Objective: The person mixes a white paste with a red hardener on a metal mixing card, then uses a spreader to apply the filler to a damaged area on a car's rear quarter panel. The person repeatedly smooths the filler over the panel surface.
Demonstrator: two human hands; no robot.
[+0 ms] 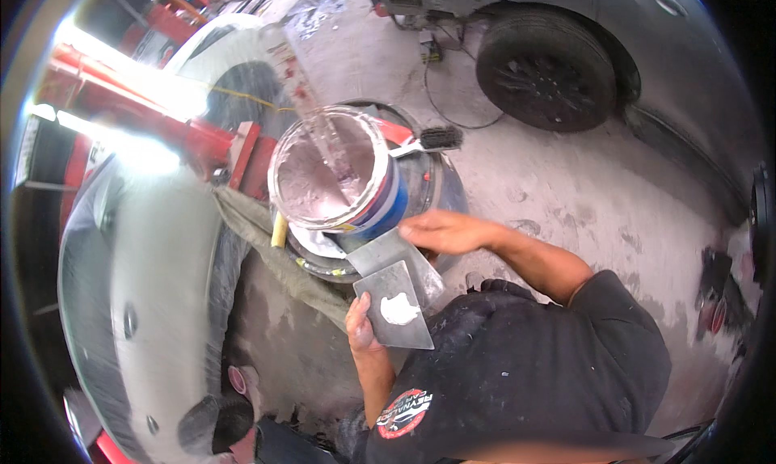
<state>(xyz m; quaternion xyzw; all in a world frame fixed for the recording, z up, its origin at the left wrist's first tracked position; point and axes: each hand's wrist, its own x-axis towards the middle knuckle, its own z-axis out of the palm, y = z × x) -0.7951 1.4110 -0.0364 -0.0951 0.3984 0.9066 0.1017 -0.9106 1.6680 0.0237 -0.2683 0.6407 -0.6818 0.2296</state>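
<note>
My left hand (360,325) grips the edge of a flat grey rectangular plate (416,328) that carries a blob of white filler paste (398,309). Just beyond it, a second thin grey plate (386,252) is pinched at its upper edge by my right hand (443,232), whose fingertips are partly hidden. The two plates overlap in view; whether they touch I cannot tell. Past them stands an open tub (394,197) with pinkish-grey filler (303,177) inside. A long smeared mixing stick (311,112) leans in the tub.
The tub rests on a dark round drum top (424,177) with a black-bristled brush (440,138). Cloth (275,225) hangs alongside. A pale car body panel (153,302) lies left, near a red metal beam (137,100). A grey car with a dark wheel (546,72) stands far right; a cable (431,100) crosses the floor.
</note>
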